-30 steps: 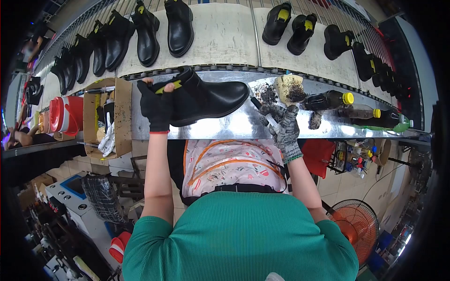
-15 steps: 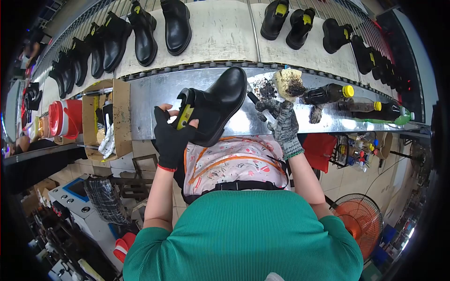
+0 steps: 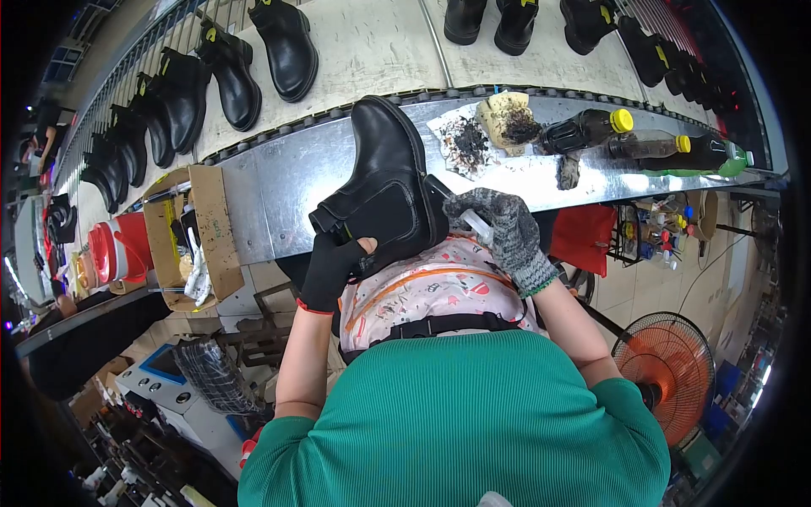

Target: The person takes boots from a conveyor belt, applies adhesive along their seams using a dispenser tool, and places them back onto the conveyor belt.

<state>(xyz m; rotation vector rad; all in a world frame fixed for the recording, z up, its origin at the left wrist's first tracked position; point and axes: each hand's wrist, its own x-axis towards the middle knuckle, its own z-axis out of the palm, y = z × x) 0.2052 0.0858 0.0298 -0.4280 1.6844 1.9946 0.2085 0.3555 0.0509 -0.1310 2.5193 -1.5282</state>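
Note:
A black ankle boot with a stretch side panel is held above the bench's near edge, toe pointing away from me. My left hand, in a black glove with bare fingertips, grips it at the top opening, thumb on the outside. In my right hand, in a grey knitted glove, is a slim tool with a whitish body and a black end. The black end is at the boot's sole edge near the heel; I cannot tell if it touches. Part of the boot's opening is hidden by my left hand.
On the metal bench lie a stained white cloth and a smeared sponge. Dark bottles stand right, a cardboard box left. Several boots line the conveyor behind. A fan is at right.
The boot has turned so its toe points further away and its side panel faces up. My left hand has closed around its opening. The right hand's tool has come close to the heel.

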